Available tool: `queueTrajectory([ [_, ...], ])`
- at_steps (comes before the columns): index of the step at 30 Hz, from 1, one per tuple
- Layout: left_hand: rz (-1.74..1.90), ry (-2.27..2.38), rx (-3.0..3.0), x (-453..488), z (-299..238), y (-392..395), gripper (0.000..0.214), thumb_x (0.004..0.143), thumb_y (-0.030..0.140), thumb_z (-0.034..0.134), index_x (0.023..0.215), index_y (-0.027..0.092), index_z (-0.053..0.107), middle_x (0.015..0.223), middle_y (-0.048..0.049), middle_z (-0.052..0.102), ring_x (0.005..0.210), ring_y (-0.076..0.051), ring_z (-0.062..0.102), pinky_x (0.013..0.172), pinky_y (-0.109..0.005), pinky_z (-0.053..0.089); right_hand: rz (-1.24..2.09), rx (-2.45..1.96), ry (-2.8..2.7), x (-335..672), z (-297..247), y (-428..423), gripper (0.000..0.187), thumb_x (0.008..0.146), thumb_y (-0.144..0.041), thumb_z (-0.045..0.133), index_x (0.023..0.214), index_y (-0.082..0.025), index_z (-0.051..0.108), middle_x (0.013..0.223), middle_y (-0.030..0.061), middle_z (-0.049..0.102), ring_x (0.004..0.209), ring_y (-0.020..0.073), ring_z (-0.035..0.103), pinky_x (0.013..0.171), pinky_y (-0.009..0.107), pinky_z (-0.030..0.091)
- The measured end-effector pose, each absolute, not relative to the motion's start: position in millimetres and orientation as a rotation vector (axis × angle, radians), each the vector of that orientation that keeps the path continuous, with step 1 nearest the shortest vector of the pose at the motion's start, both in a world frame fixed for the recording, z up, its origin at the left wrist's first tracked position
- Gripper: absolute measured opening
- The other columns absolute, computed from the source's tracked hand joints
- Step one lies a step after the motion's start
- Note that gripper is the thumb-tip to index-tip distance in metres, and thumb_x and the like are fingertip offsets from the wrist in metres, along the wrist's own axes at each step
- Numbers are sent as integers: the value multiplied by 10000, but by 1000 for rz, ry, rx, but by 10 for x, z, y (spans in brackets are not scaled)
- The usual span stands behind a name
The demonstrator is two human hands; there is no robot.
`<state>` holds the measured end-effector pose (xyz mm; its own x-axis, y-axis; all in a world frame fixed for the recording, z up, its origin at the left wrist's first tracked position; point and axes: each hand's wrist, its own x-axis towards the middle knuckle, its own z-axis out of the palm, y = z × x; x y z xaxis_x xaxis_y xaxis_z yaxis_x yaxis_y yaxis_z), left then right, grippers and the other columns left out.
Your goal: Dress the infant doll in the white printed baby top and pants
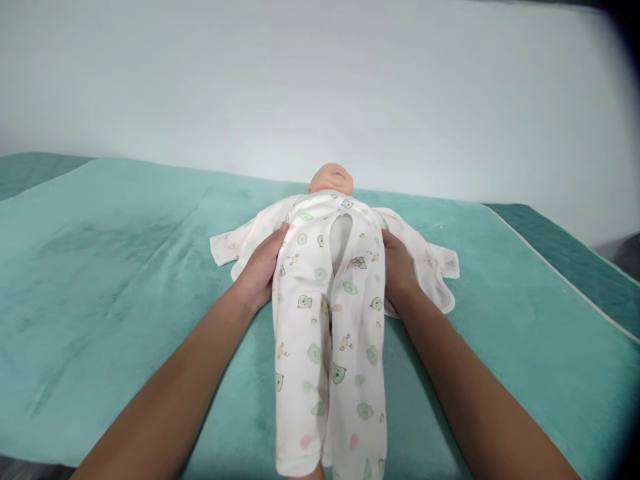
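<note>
Doll [331, 177], printed trousers [304, 333], both hands [261, 268] [399, 268] alongside

A hand could pass low over the broad teal plush blanket [100, 320], left of the left forearm [175, 380] or right of the right forearm [475, 373]. Between them, the white cotton trousers with green cartoon prints [303, 333] fill the middle, the left hand [257, 270] and right hand [397, 267] against their sides. Farther back, the spread white long-sleeved top [425, 257], pink plastic doll head [330, 179] and smooth white wall [320, 80] obstruct.
</note>
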<state>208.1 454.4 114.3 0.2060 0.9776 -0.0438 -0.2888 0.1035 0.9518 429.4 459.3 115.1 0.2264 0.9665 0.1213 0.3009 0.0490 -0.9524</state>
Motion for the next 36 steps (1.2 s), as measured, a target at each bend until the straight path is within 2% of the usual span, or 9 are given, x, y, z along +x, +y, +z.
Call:
queueTrajectory([
  [8,1090,945,1008,2005,1097,4549,578,854,683,537,1216,253,673,1179,-112,719,1144,-313,639,947,-441,527,717,-1368,-1196,4386,997,4675,172,790,-301,594,913,-219,681,938,40,724,843,209,633,736,329,492],
  [12,1097,1032,1046,1937,1176,4507,565,854,679,536,1145,223,700,1066,-117,738,1050,-315,662,884,-442,534,592,-1306,-1183,4403,972,4683,163,831,-321,566,922,-230,666,889,24,699,815,189,620,743,328,497],
  [16,1273,1222,1204,1964,1240,4453,464,860,642,551,979,230,728,959,-70,736,986,-297,644,870,-416,513,503,-1209,-1210,4333,1055,4609,177,855,-336,562,953,-238,673,956,30,691,871,189,618,815,339,500],
  [18,1371,1341,1329,2013,1248,4441,401,877,589,560,975,239,731,999,-48,733,1018,-285,624,924,-408,488,512,-1180,-1231,4290,1103,4603,184,858,-338,567,967,-244,681,996,31,693,898,190,619,829,337,497],
  [22,1457,1353,1524,2086,1264,4480,368,921,486,536,1157,252,695,1212,-46,692,1125,-255,600,1029,-405,435,545,-1167,-1266,4241,1243,4806,214,867,-343,549,987,-253,701,1039,31,708,945,194,628,849,339,487],
  [26,1409,1165,1673,2078,1295,4571,375,941,420,527,1268,271,635,1412,-34,588,1324,-232,500,1144,-395,337,684,-1242,-1488,4203,1513,5160,214,829,-405,597,852,-224,709,918,30,709,871,204,613,774,335,463],
  [30,1373,1078,1646,2063,1276,4631,256,939,395,536,1122,265,658,1429,-33,577,1368,-225,471,1164,-401,312,766,-1293,-1858,4140,1730,5326,269,765,-477,692,765,-212,651,786,-6,636,720,159,515,682,305,390],
  [33,1406,1047,1622,2076,1254,4633,166,946,378,526,965,241,619,1398,-52,598,1339,-231,501,1139,-416,340,780,-1253,-1994,4123,1748,5348,280,800,-480,662,741,-214,596,730,-26,564,674,139,452,655,294,355],
  [36,1393,1029,1665,2097,1247,4611,150,970,365,489,948,244,575,1410,-56,589,1343,-229,494,1128,-420,343,773,-1216,-1995,4115,1695,5405,278,849,-473,607,739,-221,574,749,-23,560,713,153,474,686,299,368],
])
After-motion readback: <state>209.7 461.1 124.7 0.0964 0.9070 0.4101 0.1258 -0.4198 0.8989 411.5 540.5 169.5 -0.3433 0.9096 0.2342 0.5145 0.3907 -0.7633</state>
